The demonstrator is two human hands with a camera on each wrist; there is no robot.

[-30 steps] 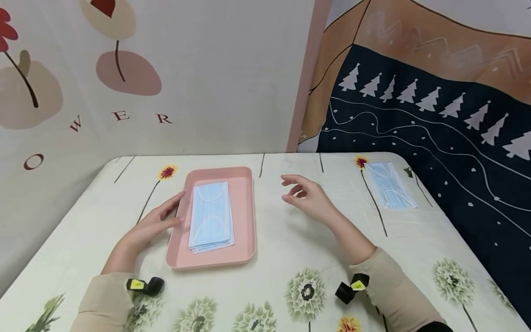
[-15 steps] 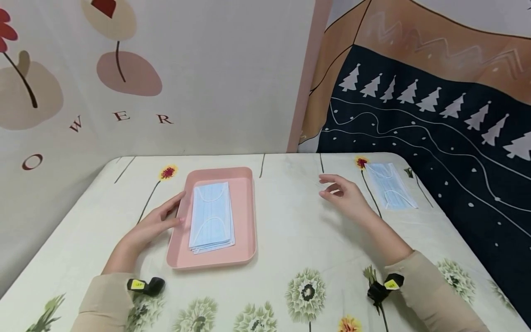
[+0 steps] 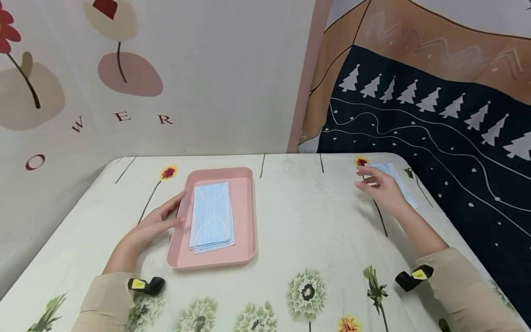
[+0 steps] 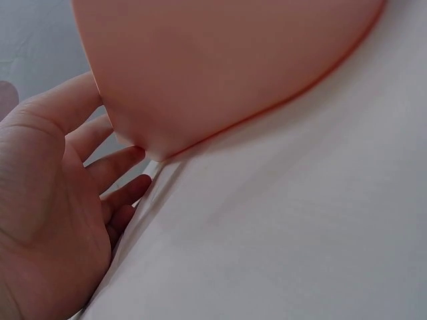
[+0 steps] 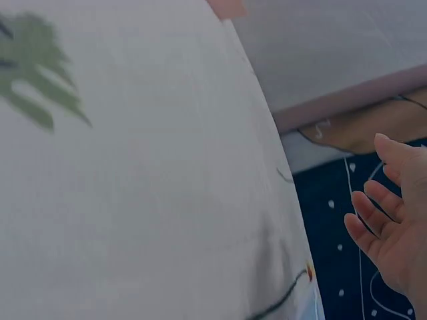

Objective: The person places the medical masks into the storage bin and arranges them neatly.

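A pink tray point(image 3: 244, 221) stands on the table left of centre, holding a stack of pale blue face masks point(image 3: 211, 216). My left hand point(image 3: 151, 226) rests against the tray's left side, fingertips and thumb at the edge. In the left wrist view the left hand point(image 4: 53, 187) has its fingers loosely spread, touching the corner of the tray point(image 4: 220, 60). Above the table at the right, my right hand point(image 3: 383, 189) hovers with nothing in its relaxed fingers. It partly covers a single face mask point(image 3: 390, 170) lying near the far right corner. The right wrist view shows the right hand point(image 5: 393, 227) with loosely bent fingers.
A white flower-printed cloth point(image 3: 298, 240) covers the table. Behind it hangs a pale curtain point(image 3: 220, 92), with a dark tree-patterned curtain point(image 3: 448, 147) along the right side. A black wrist camera point(image 3: 412, 278) sits on the right sleeve, another camera point(image 3: 147, 286) on the left.
My right hand has moved steadily to the right, from beside the tray to over the near left part of the single mask. The left hand and the tray have stayed put.
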